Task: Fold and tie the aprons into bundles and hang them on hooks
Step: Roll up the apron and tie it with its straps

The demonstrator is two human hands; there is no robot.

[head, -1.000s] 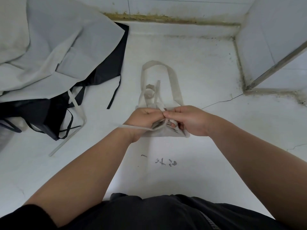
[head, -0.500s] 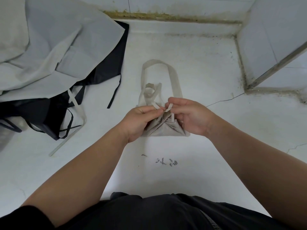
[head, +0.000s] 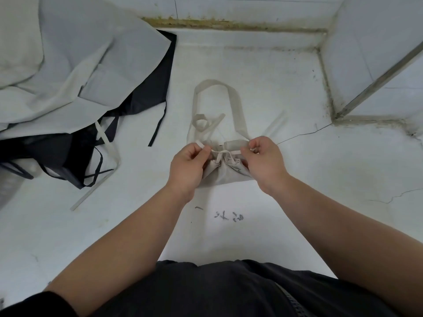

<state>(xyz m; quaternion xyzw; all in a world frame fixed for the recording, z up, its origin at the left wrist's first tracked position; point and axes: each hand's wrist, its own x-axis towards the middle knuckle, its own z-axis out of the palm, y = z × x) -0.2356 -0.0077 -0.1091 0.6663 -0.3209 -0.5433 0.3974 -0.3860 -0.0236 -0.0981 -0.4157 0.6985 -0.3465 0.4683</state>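
A beige apron folded into a small bundle (head: 225,177) lies on the white tiled floor in front of me. Its neck loop (head: 235,104) stretches away from me. My left hand (head: 187,167) pinches one beige tie strap at the bundle's left. My right hand (head: 263,161) pinches the other strap end at the right. The straps cross in a taut knot (head: 220,152) between my hands. One loose strap end (head: 275,122) sticks out beyond my right hand.
A pile of unfolded aprons, grey (head: 75,65) over black (head: 142,97), lies at the left with loose straps trailing. A tiled wall corner (head: 366,65) with a metal frame stands at the right. Scribbled marks (head: 229,216) are on the floor near me.
My hands have moved apart, left and right, pulling the two straps taut over the bundle. Earlier they were close together working the straps at its top.
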